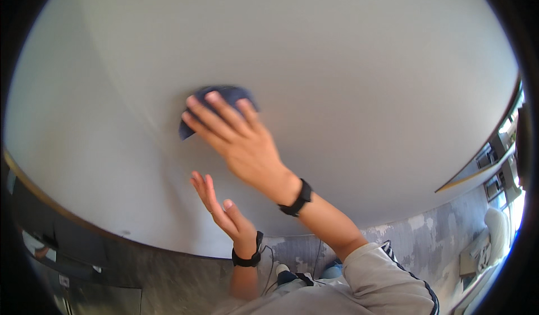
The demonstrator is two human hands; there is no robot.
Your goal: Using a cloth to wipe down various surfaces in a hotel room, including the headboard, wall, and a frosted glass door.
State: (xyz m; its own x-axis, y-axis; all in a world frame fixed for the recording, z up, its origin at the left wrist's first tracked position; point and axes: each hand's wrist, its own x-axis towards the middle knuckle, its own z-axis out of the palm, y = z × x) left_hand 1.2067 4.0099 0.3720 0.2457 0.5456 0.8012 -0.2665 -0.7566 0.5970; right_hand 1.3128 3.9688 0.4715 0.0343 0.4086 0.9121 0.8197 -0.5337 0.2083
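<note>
My right hand (248,146) lies flat over a dark blue cloth (227,92), pressing it against a broad, smooth, pale grey surface (337,83) that looks like a wall. Its fingers are spread across the cloth, and a corner of fabric sticks out at the left. Lower down, my left hand (227,214) is raised with nothing in it, its thumb apart from the fingers. It is close to the same surface; whether it touches cannot be told. Each wrist wears a black band.
A patchy grey floor (421,231) runs below the surface's lower edge. Thin black cables (271,260) hang by my body. Dark furniture (71,218) stands at the lower left. On the right, a pale padded seat (494,235) sits near bright windows.
</note>
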